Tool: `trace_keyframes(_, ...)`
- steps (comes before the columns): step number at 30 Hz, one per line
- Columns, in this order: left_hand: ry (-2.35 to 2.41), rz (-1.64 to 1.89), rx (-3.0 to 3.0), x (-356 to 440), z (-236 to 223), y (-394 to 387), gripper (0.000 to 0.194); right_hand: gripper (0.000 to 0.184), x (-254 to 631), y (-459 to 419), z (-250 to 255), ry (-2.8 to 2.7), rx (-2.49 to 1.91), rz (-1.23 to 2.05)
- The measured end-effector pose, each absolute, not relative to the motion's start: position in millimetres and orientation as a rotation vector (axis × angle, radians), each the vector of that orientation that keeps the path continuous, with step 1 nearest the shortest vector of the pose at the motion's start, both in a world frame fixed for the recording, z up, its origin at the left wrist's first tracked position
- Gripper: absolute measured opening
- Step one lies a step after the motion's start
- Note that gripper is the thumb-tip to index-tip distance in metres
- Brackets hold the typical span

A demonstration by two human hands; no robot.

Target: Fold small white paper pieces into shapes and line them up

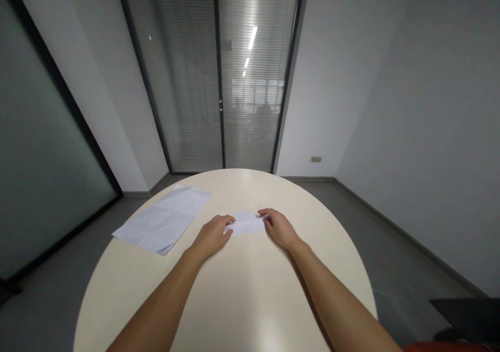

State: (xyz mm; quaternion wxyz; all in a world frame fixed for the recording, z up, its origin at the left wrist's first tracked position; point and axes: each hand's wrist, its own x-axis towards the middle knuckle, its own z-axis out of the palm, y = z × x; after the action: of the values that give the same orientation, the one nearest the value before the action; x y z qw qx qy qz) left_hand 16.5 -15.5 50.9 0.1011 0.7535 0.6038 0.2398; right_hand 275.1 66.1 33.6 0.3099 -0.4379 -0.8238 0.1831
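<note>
A small folded piece of white paper (pixel 246 224) lies between my hands over the middle of the table, its upper edge rising to a low peak. My left hand (pixel 214 233) pinches its left end between thumb and fingers. At the opposite end, my right hand (pixel 279 227) has its thumb and fingers closed on the paper's right edge. To the left of my left hand rest larger creased white sheets (pixel 167 219), apart from both hands.
The round cream table (pixel 242 289) fills the lower middle. Beyond it stands a glass partition with blinds (pixel 195 81). A wall socket (pixel 316 159) sits low on the back wall. Something dark (pixel 469 315) and a red edge show at the bottom right.
</note>
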Motion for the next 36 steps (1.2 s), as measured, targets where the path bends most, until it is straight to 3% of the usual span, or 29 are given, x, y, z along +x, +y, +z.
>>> trace_keyframes(7,1.744,0.758,2.283,17.7,55.1,-18.9,0.027,0.044,269.1,47.8,55.4,-2.291,-1.207,0.154)
trace_keyframes(10,1.719,0.790,2.307,21.5,57.5,-18.4,0.026,0.044,257.0,28.5,63.6,-2.413,-0.955,0.283)
trace_keyframes(13,1.721,0.811,2.299,23.5,56.6,-14.8,0.027,0.061,248.8,14.7,61.9,-2.651,-0.791,0.461)
trace_keyframes(18,1.727,0.816,2.327,18.3,49.9,-10.6,0.033,0.070,253.5,15.7,57.7,-2.714,-1.018,0.570)
trace_keyframes(30,2.042,0.781,2.413,12.6,51.8,-13.1,0.045,0.072,261.0,20.6,63.2,-2.663,-1.233,0.541)
trace_keyframes(36,1.844,0.797,2.514,32.5,55.8,-20.7,0.038,0.071,258.7,20.3,58.7,-2.615,-1.284,0.478)
